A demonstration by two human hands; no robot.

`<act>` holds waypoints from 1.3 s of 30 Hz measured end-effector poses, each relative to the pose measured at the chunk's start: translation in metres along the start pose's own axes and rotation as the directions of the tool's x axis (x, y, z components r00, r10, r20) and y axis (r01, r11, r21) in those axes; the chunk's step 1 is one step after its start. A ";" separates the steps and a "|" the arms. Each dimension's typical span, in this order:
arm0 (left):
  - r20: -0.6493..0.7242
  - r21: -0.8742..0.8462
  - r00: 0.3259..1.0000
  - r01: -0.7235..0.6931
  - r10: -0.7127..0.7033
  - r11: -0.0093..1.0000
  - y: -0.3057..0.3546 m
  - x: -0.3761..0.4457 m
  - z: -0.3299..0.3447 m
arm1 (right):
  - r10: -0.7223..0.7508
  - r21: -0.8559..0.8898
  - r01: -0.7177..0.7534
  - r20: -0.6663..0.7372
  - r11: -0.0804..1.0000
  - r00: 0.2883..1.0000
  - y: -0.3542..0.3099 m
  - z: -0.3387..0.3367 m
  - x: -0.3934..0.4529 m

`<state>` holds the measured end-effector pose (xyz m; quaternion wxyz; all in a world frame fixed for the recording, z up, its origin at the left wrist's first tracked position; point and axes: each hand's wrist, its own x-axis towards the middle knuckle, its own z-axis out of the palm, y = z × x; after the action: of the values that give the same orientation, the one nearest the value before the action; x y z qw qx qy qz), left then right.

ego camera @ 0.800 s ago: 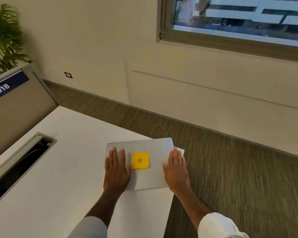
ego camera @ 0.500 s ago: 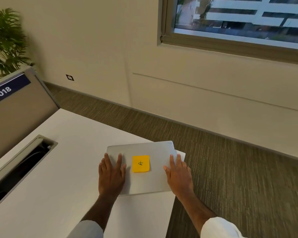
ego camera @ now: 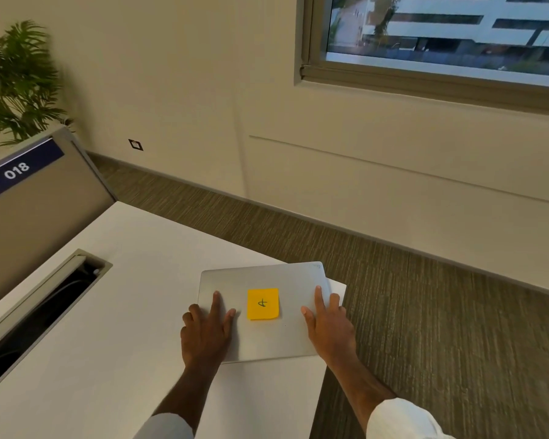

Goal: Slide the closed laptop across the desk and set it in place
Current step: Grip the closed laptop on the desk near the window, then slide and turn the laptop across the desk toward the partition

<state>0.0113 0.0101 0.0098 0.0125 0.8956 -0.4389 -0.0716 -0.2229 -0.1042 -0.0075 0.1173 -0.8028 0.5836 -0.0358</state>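
A closed silver laptop [ego camera: 267, 277] lies flat at the far right corner of the white desk [ego camera: 108, 359], its right edge nearly over the desk edge. A yellow sticky note [ego camera: 263, 304] sits on the middle of its lid. My left hand [ego camera: 206, 334] rests on the lid's near left part, index finger and thumb stretched out, the other fingers curled at the left edge. My right hand [ego camera: 330, 327] rests on the near right part, index finger pointing forward, the outer fingers over the right edge. Neither hand wraps around the laptop.
An open cable trough [ego camera: 38, 312] runs along the desk's left side below a grey partition [ego camera: 29, 217] labelled 018. A potted plant [ego camera: 16, 80] stands behind it. Carpeted floor [ego camera: 441, 327] drops off right of the desk, with a wall and window beyond.
Both hands have slid back along the lid toward me and outward to its side edges, fingers partly curling. The laptop has stayed at the desk corner.
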 end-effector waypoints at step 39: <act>0.243 -0.309 0.970 0.093 -0.016 0.946 -0.043 -0.011 -0.040 | 0.054 0.256 -0.046 -0.024 0.966 0.998 -0.028 -0.019 -0.020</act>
<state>0.0441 0.0440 0.0473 0.1024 0.8787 -0.3947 -0.2483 -0.2064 -0.0801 0.0190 0.2116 -0.7652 0.5960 -0.1201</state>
